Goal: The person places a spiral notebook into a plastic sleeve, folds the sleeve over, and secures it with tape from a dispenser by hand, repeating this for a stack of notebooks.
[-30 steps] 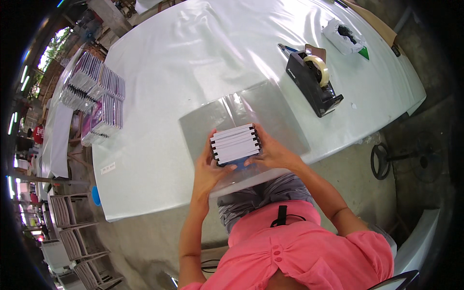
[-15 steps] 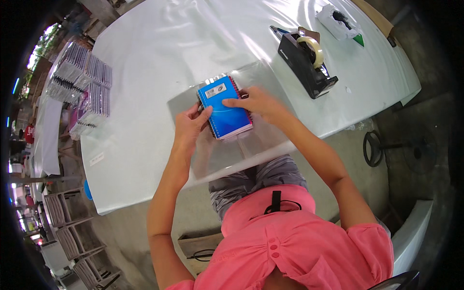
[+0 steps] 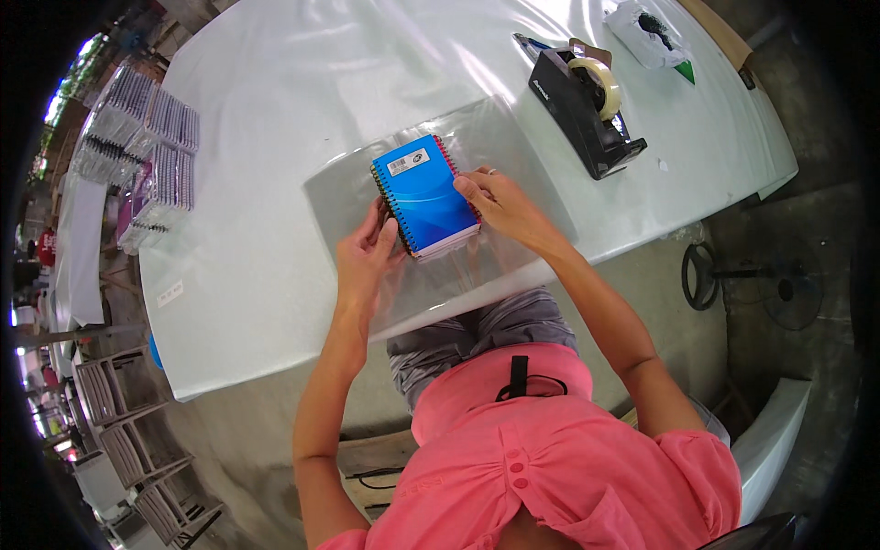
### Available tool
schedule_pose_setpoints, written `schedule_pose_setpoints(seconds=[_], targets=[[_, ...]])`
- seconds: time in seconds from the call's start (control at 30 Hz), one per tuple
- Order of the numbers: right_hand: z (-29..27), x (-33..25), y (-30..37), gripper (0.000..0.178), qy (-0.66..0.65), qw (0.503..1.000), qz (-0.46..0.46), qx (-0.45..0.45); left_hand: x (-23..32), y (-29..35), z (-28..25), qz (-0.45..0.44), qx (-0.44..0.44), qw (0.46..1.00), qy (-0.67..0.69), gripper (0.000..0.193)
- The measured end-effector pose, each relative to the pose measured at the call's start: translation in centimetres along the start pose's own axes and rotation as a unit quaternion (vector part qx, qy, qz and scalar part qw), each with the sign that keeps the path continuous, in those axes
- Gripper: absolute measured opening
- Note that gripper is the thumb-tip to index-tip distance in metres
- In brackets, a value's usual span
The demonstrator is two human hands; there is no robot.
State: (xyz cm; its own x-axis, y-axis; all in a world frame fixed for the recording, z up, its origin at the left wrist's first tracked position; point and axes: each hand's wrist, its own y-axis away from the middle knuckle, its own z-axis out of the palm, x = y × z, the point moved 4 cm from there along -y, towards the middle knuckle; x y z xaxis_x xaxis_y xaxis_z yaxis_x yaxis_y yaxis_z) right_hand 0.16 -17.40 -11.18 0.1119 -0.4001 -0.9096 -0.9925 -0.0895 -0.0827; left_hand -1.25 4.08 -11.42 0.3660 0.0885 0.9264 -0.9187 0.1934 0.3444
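Observation:
A small stack of spiral notebooks (image 3: 427,203) lies on clear plastic sheets (image 3: 339,186), tilted a little to the left. The top one has a blue cover and a white label near its far end; black and pink coils show along the sides. At the left side, my left hand (image 3: 365,252) grips the spine edge, its thumb by the coils and its fingertips partly hidden. My right hand (image 3: 495,200) closes on the opposite edge, thumb at the cover's border and fingers curled alongside.
A black tape dispenser (image 3: 577,115) with a clear roll stands right of the sheets, a pen (image 3: 530,41) behind it. Farther back sits a white plastic bag (image 3: 642,41). Several wrapped notebook stacks (image 3: 160,165) stand at the table's left edge. A fan (image 3: 784,289) is beyond the right edge.
My right thumb has slid off the middle of the blue cover to its right border. My left thumb has dropped from the cover to the coil edge. The view has shifted slightly.

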Motion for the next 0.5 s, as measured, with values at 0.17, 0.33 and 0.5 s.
schedule_pose_setpoints(seconds=[0.17, 0.33, 0.5], targets=[[-0.1, -0.1, 0.4, 0.049, 0.018, 1.000, -0.002, -0.011, -0.3, 0.2, -0.1, 0.015, 0.005, 1.000, 0.022, 0.056], [-0.1, -0.3, 0.8, 0.046, 0.013, 1.000, 0.013, 0.019, -0.4, 0.3, 0.0, 0.005, 0.000, 1.000, 0.018, 0.057], [-3.2, 1.9, 2.1, 0.038, 0.095, 0.985, -0.003, 0.142, -1.0, 2.0, -1.7, 0.141, 0.060, 0.964, -0.216, 0.052]])
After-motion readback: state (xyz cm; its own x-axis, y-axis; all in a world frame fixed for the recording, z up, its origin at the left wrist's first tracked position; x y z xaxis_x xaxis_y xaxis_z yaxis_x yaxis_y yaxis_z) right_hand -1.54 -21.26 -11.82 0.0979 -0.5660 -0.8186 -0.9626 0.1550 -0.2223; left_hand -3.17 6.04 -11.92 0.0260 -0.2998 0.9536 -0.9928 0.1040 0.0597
